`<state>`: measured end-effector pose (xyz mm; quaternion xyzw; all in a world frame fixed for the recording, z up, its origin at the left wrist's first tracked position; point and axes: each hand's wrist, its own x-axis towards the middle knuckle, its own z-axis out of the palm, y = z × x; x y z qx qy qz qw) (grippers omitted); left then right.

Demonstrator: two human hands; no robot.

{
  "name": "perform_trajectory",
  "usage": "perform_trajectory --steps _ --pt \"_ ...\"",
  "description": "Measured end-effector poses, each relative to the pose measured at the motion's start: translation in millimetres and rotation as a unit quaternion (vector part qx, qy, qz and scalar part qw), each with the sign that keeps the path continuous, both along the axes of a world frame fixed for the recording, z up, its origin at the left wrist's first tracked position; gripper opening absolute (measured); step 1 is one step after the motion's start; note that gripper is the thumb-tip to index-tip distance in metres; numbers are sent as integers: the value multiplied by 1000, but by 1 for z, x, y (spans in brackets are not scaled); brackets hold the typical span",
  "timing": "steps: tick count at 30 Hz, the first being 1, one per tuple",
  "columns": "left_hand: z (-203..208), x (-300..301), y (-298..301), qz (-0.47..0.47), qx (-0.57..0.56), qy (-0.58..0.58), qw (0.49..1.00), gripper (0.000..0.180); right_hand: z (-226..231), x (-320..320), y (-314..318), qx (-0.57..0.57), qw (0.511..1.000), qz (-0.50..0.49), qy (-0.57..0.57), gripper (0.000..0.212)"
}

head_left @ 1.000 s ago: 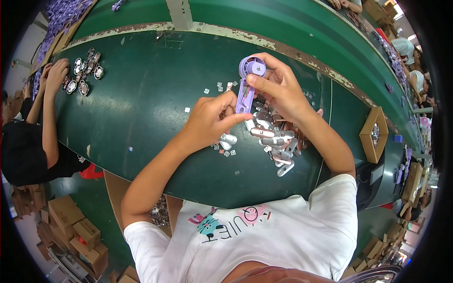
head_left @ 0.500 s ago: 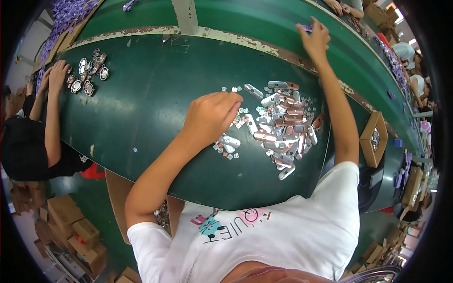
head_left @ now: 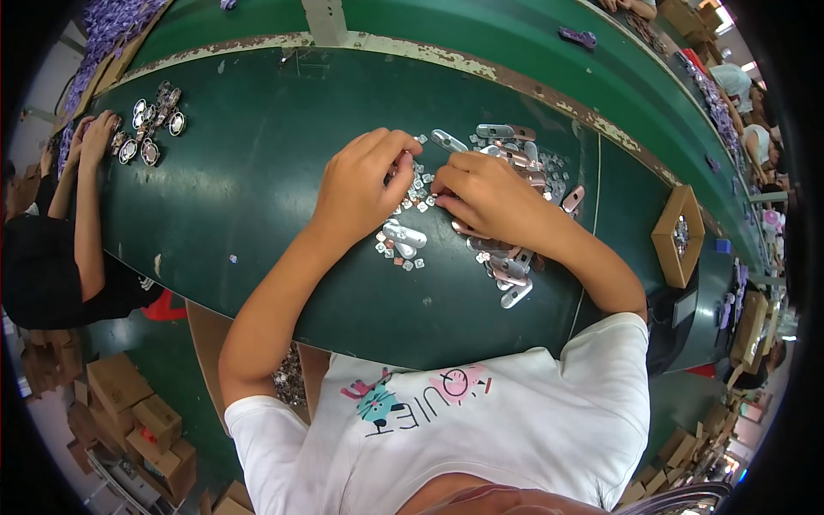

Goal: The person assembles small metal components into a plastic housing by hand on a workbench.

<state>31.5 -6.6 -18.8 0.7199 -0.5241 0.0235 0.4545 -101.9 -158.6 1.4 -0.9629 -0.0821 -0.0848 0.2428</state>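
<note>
My left hand (head_left: pixel 365 182) is closed, fingers curled, above the left edge of a scatter of small clear square pieces (head_left: pixel 422 182). What its fingertips hold, if anything, is hidden. Facing it, my right hand (head_left: pixel 487 193) has thumb and fingers pinched together at the same small pieces; I cannot make out what is between them. Under and around the right hand lies a pile of oblong silver and copper-coloured metal covers (head_left: pixel 518 293). Nearer me, two silver covers (head_left: pixel 405 237) lie among more small squares. A purple strip-like part (head_left: pixel 577 38) rests on the green belt beyond the table.
A worn metal rail (head_left: pixel 463 67) separates the green table (head_left: pixel 257 189) from the belt (head_left: pixel 481 30). At the right stands a cardboard box (head_left: pixel 687 257) of small parts. Round metal parts (head_left: pixel 149 129) lie at the far left, beside another person's hands (head_left: pixel 93 137).
My right hand has come back from over the belt to the small pieces, letting go of the purple part, which now lies on the belt. My left hand has shifted slightly left and away from me.
</note>
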Motion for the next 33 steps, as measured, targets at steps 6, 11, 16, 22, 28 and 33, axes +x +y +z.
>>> perform_trajectory --steps 6,11,16,22,28,33 --pt "6 -4 5 -69 31 7 997 11 6 9 -22 168 985 -31 13 10" --pt "8 -10 3 -142 66 -86 984 19 -6 19 -58 484 862 -150 26 17" --pt "-2 -19 3 -138 59 -154 977 23 -2 17 -53 524 834 -169 38 16" --pt "-4 -18 -1 -146 69 -109 981 20 -3 16 -48 531 835 -142 -2 12" --pt "-6 -21 -5 -132 76 -116 982 15 -13 13 -42 499 855 -117 -77 13" --pt "-5 -20 -6 -96 -1 27 995 15 -9 4 -36 445 890 -93 -18 14"
